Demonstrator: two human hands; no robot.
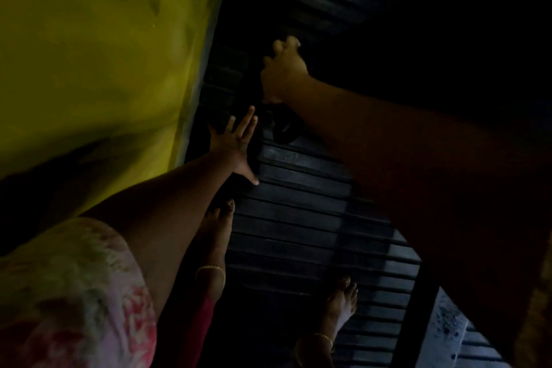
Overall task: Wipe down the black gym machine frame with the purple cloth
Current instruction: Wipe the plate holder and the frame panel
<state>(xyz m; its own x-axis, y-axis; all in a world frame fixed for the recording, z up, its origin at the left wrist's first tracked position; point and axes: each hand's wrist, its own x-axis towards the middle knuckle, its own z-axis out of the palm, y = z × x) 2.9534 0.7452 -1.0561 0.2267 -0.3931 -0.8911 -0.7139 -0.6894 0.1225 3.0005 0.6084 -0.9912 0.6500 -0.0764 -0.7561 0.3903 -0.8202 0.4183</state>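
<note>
Standing on ribbed black matting (pixel 298 218) beside yellow wall (pixel 89 54); left hand (pixel 236 146) splayed, right hand (pixel 283 72) grip unclear.

You stand barefoot on a dark ribbed floor mat (pixel 301 218), your left foot (pixel 219 233) near its edge by the yellow wall (pixel 89 54), your right foot (pixel 340 308) further in, and a dark round object (pixel 285 128), too dim to identify, lying ahead.

yellow wall (pixel 89 54), ribbed black floor mat (pixel 298 218)
</note>
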